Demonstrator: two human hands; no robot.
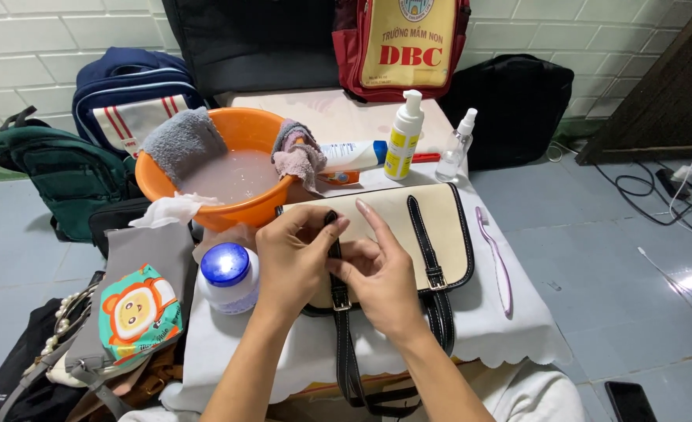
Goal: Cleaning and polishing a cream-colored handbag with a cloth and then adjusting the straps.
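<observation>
On the white-covered table [510,336] lies a cream handbag [440,227] with black straps. Both hands meet on its left strap [337,266]: left hand [295,262] pinching it, right hand [381,277] pressing with fingers half spread. Just beside stands an orange basin [240,168] of cloudy water.

Bright, even indoor light, sharp focus (floor glare at right).
</observation>
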